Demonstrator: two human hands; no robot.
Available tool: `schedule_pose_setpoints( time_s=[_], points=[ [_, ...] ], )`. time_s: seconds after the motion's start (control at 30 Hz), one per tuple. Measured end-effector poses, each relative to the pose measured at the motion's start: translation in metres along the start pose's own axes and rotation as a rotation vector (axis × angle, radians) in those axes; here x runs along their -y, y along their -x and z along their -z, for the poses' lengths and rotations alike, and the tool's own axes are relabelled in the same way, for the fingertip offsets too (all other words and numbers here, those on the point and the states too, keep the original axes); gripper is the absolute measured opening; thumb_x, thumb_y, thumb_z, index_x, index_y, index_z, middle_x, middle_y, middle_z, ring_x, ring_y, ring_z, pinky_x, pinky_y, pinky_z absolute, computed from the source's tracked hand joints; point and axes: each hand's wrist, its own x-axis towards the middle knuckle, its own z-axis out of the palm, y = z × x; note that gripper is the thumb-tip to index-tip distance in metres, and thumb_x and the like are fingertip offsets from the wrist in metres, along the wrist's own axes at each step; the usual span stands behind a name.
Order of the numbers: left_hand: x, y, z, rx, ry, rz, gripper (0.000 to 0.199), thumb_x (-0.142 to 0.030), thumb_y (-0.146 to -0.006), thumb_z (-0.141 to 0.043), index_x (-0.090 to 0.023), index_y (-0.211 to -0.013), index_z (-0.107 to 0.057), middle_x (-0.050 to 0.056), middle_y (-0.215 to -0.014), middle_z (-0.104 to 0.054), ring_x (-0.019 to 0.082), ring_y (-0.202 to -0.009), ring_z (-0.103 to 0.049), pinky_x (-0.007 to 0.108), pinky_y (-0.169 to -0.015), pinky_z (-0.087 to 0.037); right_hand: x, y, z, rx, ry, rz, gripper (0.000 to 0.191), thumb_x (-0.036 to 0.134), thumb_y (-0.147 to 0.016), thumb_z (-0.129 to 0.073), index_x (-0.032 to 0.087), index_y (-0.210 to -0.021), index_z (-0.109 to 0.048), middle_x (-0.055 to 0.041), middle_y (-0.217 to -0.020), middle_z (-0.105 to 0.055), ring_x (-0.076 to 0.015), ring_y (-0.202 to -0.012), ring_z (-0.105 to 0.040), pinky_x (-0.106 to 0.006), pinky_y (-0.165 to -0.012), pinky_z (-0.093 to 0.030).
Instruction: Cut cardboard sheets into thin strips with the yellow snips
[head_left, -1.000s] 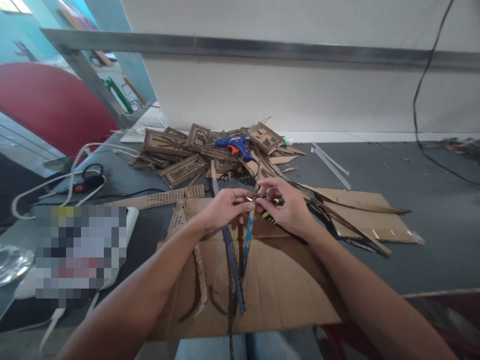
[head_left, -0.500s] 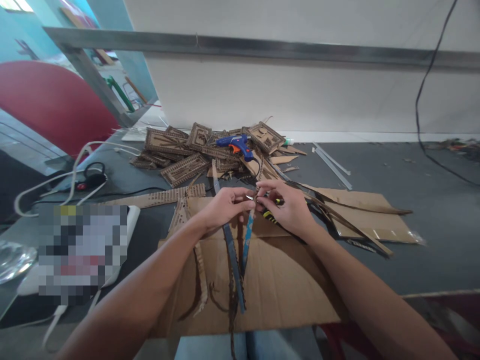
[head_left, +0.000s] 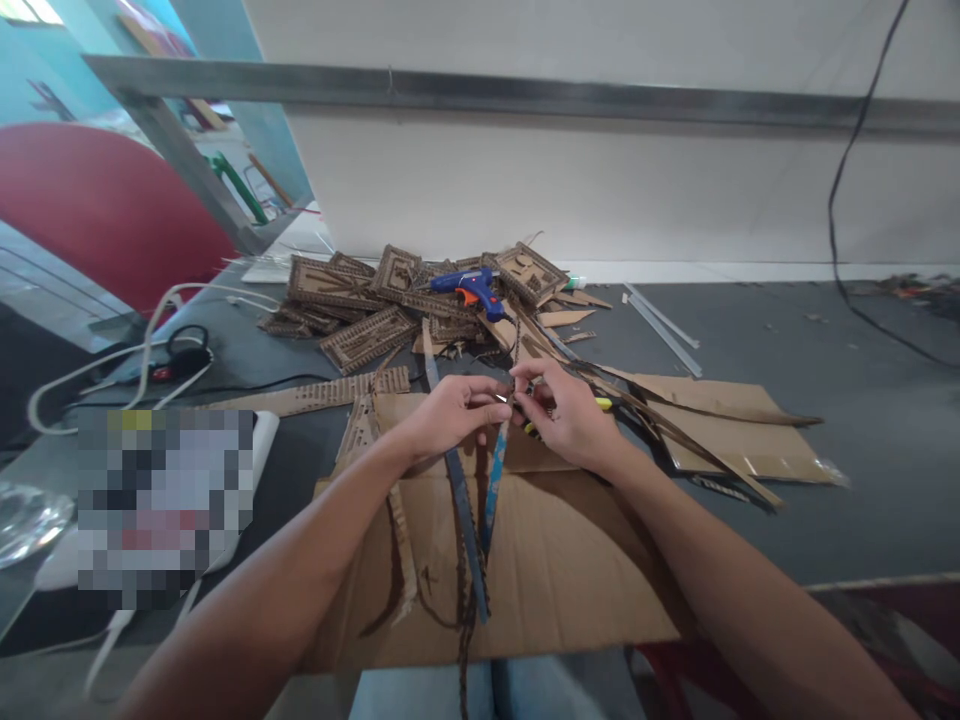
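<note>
My left hand (head_left: 459,415) is closed, thumb and finger pinching a narrow cardboard strip (head_left: 496,470) with blue print on its lower part. Close against it, my right hand (head_left: 559,405) pinches the same strip's upper part, which rises as a thin corrugated edge. A small shiny metal tip shows between the hands. Bits of a yellow-and-black handle (head_left: 604,403) appear around my right hand, mostly hidden by it; whether the hand holds this tool I cannot tell. Beneath lies a large cardboard sheet (head_left: 585,570), with a grey-blue strip (head_left: 466,530) and curled peeled strips (head_left: 403,560) on it.
Behind my hands, a blue glue gun (head_left: 480,290) rests on a pile of corrugated cardboard panels (head_left: 367,340). Long strips and a cardboard piece (head_left: 720,420) lie at right. A blurred-out device (head_left: 165,500) and white cables (head_left: 154,330) are at left.
My right fingers have shifted slightly on the strip, and the yellow-and-black handle has turned, showing farther right of the hand. The left hand stays nearly still.
</note>
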Motion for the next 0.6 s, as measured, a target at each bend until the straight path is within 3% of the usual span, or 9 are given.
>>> schedule_pose_setpoints(
  time_s=[0.6],
  points=[
    [-0.0018,0.0002,-0.0014,-0.055,0.0,0.015,0.021,-0.026,-0.079,-0.074,-0.012,-0.094,-0.069,0.002,-0.073,-0.07,0.007,-0.05,-0.056,0.018,-0.047,-0.046,0.003,0.0007,0.0032,0.059,-0.006,-0.062,0.015,0.017,-0.09,-0.052,0.022,-0.101,-0.044,0.002,-0.076,-0.058,-0.0113,-0.058,-0.054,-0.024,-0.055,-0.038]
  ],
)
